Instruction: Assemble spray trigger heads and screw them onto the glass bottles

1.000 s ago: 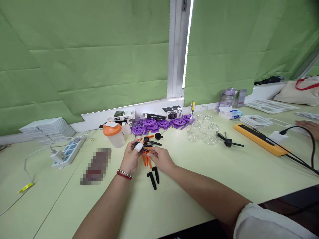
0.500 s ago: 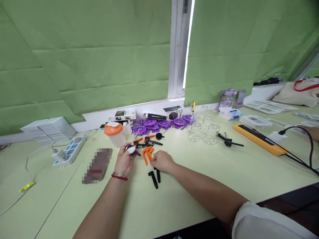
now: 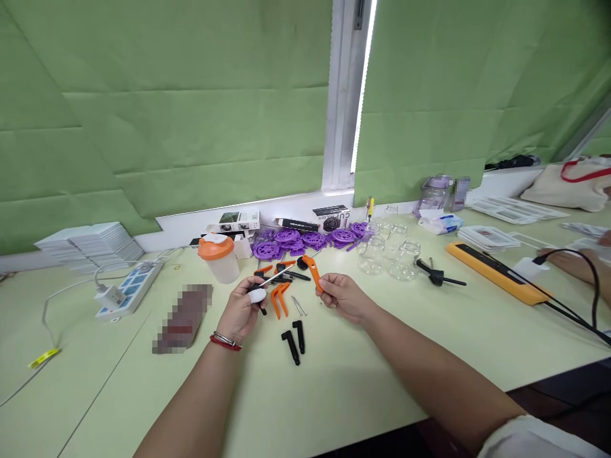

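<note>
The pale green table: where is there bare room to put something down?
Between the left arm and right arm, in front of the black plastic pegs. Also between the right arm, clear glass jars and long orange plastic bar. It's crowded around the purple plastic wheels and orange plastic clips.

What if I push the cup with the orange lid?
The cup might tip if you push up high, because it looks taller than wide. Lying down, it could roll on its round sides. It's probably quite light, since it and the lid look like plastic.
</note>
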A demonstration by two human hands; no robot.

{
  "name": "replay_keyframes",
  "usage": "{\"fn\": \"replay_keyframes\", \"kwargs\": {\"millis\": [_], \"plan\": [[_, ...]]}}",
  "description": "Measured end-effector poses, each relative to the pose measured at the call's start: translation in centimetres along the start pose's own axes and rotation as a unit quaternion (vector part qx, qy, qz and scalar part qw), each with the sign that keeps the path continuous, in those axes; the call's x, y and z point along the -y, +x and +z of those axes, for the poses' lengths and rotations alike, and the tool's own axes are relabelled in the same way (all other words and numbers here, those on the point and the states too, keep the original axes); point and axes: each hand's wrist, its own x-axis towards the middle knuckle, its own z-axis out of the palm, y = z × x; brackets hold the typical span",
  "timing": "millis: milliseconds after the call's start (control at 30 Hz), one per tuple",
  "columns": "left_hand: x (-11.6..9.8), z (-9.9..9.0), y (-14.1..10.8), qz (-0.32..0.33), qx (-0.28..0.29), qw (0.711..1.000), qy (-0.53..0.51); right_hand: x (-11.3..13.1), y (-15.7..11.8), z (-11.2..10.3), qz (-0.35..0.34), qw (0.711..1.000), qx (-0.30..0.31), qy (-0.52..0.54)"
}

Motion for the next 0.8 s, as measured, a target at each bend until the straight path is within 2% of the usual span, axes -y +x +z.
{"fn": "replay_keyframes", "kwargs": {"millis": [133,333,433,600,800], "plan": [[0.4,0.7,-0.6,-0.016,0.039,0.998,0.049,-0.4,-0.6,-1.4,0.012,0.994,0.063,0.088],[0.6,1.8,-1.3,-0.039,0.080,0.993,0.078,-1.4,-0.7,-1.4,0.087,0.984,0.142,0.067],[0.5,1.9,-1.4,-0.043,0.112,0.991,0.067,-1.5,-0.8,-1.3,0.097,0.978,0.170,0.067],[0.1,1.7,-1.3,-0.046,0.105,0.993,0.042,-1.1,-1.0,-1.7,0.051,0.985,0.142,0.089],[-0.2,1.8,-1.5,-0.047,0.112,0.991,0.054,-1.1,-1.0,-1.6,0.074,0.984,0.155,0.047]]}}
